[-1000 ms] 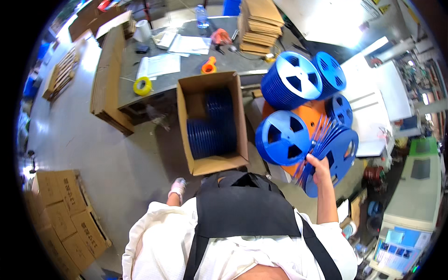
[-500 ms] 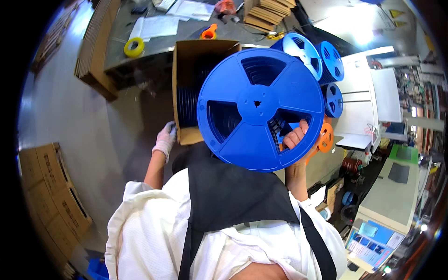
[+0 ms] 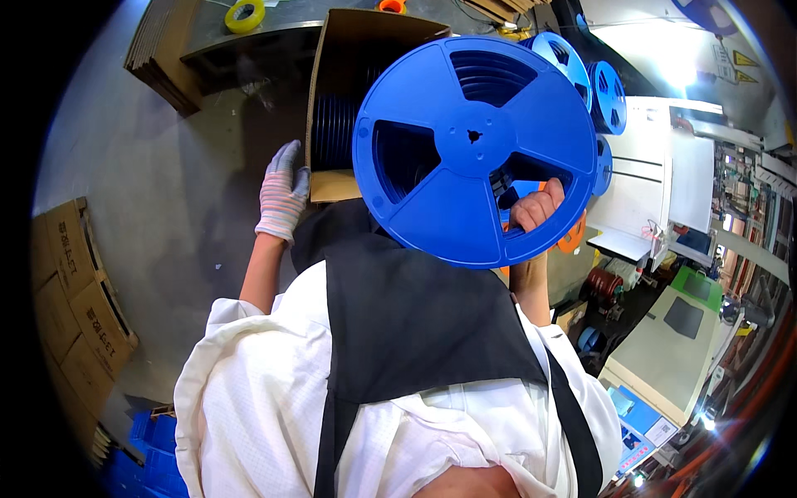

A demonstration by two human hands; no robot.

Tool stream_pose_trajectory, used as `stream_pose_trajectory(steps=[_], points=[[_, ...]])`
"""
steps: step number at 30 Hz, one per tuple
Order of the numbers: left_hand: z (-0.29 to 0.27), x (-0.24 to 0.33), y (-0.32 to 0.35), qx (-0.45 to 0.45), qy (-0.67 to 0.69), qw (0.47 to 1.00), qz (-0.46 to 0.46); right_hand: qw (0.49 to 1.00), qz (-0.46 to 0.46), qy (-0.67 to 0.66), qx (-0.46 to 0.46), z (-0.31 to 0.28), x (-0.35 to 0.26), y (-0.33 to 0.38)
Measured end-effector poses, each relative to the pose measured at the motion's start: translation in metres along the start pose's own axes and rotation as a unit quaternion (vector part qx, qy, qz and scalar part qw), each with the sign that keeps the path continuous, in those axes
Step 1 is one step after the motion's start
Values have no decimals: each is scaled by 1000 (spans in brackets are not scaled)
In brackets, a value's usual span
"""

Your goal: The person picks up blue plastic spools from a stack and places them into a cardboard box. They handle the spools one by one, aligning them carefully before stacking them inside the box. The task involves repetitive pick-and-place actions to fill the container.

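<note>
A large blue plastic reel [image 3: 506,124] with wedge-shaped cut-outs is held up in front of my apron, covering the right part of an open cardboard box [image 3: 336,187]. Through its lower right cut-out come the bare fingers of my right hand [image 3: 538,209], curled round the reel's rim. Black discs [image 3: 332,133] stand on edge inside the box, packed side by side. My left hand [image 3: 283,195], in a striped knit glove, is beside the box's near left corner. Its fingers point away from me, slightly apart, with nothing held.
Yellow tape [image 3: 244,16] lies on the grey bench at the far left, near upright cardboard sheets [image 3: 162,54]. Several smaller blue reels [image 3: 608,98] stand behind the large one. Stacked cartons [image 3: 79,290] are at left; a beige machine [image 3: 664,340] stands at right.
My left hand has moved forward along the box's left side, its fingers now more extended. The reel stays in my right hand and looks slightly larger. The whole view has shifted.
</note>
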State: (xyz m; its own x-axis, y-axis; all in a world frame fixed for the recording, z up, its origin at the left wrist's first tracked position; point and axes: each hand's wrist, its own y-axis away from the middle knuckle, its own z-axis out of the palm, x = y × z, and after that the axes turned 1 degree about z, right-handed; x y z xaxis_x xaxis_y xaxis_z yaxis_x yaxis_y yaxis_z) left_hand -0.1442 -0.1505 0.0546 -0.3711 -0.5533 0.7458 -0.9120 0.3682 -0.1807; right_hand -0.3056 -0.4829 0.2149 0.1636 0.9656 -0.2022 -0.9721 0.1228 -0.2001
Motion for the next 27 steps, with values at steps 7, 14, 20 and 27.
stream_pose_trajectory(steps=[7, 14, 20, 27], points=[[-15, 88, -45, -145, -85, 901, 400, 1000, -14, 13, 21, -2, -9, 10], [2, 100, -55, -165, -29, 868, 467, 999, 5, 34, 41, -5, -19, 4], [-5, 110, -58, -185, -54, 846, 497, 999, 9, 18, 44, -2, -24, -2], [-30, 123, -55, -157, -119, 827, 527, 999, 34, 16, -33, -14, -25, -6]])
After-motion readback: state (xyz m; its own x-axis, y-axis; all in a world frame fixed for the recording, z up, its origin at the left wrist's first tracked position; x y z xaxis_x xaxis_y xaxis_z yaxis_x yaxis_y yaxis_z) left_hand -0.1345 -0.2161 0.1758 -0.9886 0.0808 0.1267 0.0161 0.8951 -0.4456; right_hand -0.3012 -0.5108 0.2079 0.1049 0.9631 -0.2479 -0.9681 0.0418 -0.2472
